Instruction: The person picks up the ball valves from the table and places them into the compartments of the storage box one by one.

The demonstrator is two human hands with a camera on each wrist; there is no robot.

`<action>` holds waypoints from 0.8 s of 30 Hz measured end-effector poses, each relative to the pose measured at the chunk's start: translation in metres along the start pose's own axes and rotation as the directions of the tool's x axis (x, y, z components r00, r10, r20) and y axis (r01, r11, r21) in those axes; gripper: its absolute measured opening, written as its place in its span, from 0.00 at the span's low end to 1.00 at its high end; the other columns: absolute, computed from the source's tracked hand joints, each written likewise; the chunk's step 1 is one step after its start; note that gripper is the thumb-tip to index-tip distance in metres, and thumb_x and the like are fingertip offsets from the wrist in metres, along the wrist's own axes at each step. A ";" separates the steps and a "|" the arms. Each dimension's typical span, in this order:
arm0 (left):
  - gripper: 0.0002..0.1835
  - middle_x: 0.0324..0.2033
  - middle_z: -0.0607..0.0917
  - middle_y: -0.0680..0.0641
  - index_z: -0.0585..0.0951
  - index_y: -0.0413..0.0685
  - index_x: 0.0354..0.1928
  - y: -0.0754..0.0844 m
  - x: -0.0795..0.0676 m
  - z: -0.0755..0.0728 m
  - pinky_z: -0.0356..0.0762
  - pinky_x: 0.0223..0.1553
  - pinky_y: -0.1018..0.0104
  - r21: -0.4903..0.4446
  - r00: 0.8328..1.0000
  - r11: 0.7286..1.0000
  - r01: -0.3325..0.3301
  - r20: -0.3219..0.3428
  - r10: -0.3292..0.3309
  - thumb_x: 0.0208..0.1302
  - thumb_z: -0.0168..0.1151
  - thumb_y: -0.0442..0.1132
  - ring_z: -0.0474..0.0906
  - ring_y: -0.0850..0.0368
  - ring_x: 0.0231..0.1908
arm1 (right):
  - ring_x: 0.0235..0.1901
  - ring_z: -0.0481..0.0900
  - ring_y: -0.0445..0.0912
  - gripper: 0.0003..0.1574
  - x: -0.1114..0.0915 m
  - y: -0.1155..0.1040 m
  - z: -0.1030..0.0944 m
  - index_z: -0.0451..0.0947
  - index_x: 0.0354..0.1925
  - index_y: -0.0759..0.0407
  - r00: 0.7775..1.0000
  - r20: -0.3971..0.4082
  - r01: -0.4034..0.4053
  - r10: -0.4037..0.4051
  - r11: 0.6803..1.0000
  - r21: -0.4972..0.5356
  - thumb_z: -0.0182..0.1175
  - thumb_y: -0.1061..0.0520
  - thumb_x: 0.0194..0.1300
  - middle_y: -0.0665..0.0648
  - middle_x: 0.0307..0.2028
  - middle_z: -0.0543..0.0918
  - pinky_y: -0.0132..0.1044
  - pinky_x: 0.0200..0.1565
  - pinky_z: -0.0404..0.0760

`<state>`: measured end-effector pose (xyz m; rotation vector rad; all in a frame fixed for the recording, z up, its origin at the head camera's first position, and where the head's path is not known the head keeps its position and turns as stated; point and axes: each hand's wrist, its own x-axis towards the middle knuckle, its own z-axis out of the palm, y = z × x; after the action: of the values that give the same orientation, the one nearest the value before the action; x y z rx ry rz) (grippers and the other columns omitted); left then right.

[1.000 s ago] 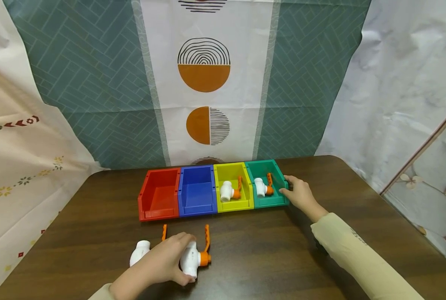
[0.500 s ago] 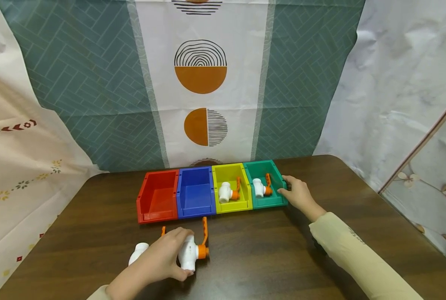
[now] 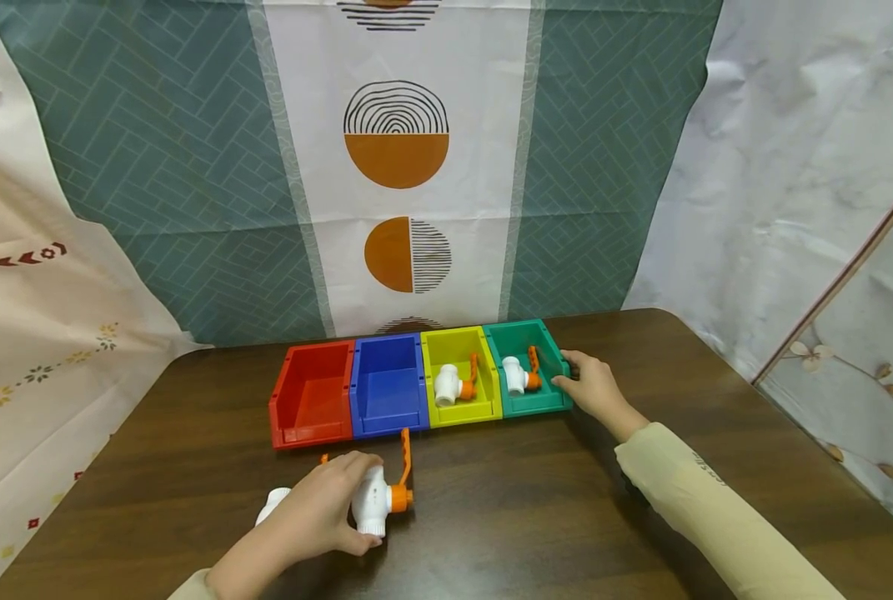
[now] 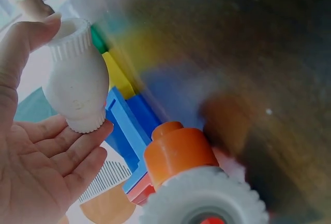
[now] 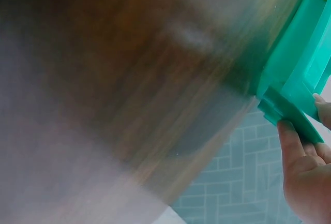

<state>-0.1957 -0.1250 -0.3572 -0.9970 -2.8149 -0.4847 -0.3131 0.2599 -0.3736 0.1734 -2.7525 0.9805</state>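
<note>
In the head view, my left hand (image 3: pixel 322 510) grips a white ball valve (image 3: pixel 371 502) with an orange handle, in front of the blue bin. The left wrist view shows the thumb on one ribbed end of the held valve (image 4: pixel 77 81) and fingers at the other. A second white ball valve (image 3: pixel 272 503) lies just left, partly hidden by that hand. My right hand (image 3: pixel 598 390) holds the right side wall of the green bin (image 3: pixel 532 403), with thumb and fingers on either side, as the right wrist view of the green bin (image 5: pixel 295 74) shows.
A red bin (image 3: pixel 314 434), a blue bin (image 3: pixel 391 422) and a yellow bin (image 3: pixel 467 412) adjoin the green one in a row. One ball valve (image 3: pixel 448 385) lies in the yellow bin, another ball valve (image 3: pixel 514 376) in the green. Patterned cloth (image 3: pixel 183 192) hangs behind the wooden table (image 3: pixel 506 508).
My left hand has moved the ball valve a little forward, towards the bins. The right hand stays on the green bin. The head view has shifted slightly.
</note>
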 end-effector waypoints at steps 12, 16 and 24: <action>0.38 0.42 0.80 0.48 0.74 0.37 0.50 0.000 0.010 -0.012 0.80 0.42 0.59 -0.032 1.000 0.999 0.001 -0.005 -0.001 0.33 0.80 0.45 0.75 0.57 0.38 | 0.52 0.77 0.65 0.33 -0.001 -0.001 -0.001 0.64 0.63 0.77 1.000 0.012 0.001 -0.001 1.000 0.001 0.60 0.63 0.63 0.75 0.56 0.73 0.54 0.50 0.79; 0.39 0.42 0.80 0.47 0.74 0.38 0.50 0.000 0.013 -0.017 0.80 0.42 0.57 -0.014 0.999 1.000 0.009 -0.040 -0.010 0.33 0.81 0.45 0.75 0.56 0.38 | 0.52 0.77 0.65 0.33 -0.002 0.000 -0.003 0.64 0.62 0.77 1.000 0.002 0.008 -0.008 1.000 0.004 0.60 0.63 0.63 0.75 0.56 0.74 0.54 0.49 0.79; 0.39 0.43 0.81 0.49 0.76 0.41 0.50 -0.001 0.013 -0.021 0.78 0.44 0.56 0.016 0.989 0.999 0.041 -0.143 -0.039 0.30 0.82 0.44 0.74 0.54 0.45 | 0.51 0.78 0.64 0.33 0.000 0.001 -0.001 0.64 0.62 0.76 1.000 0.004 0.014 -0.015 1.000 0.024 0.60 0.63 0.63 0.74 0.56 0.75 0.52 0.47 0.81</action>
<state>-0.2064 -0.1252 -0.3354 -0.8675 -2.7119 -0.5118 -0.3131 0.2609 -0.3731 0.1989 -2.7400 1.0103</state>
